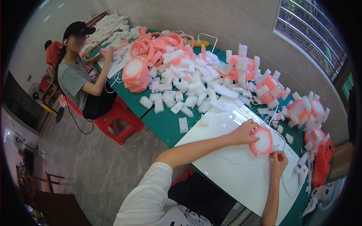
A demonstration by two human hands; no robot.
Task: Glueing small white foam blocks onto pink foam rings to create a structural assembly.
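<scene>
2 hands (245,132) around pink foam ring (262,141).

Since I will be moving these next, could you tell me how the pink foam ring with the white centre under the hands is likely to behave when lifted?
The pink foam ring looks like foam, so probably light and squashy. The left hand rests on its rim, the right hand beside it. Lying flat on the white sheet, it seems unlikely to roll.
</scene>
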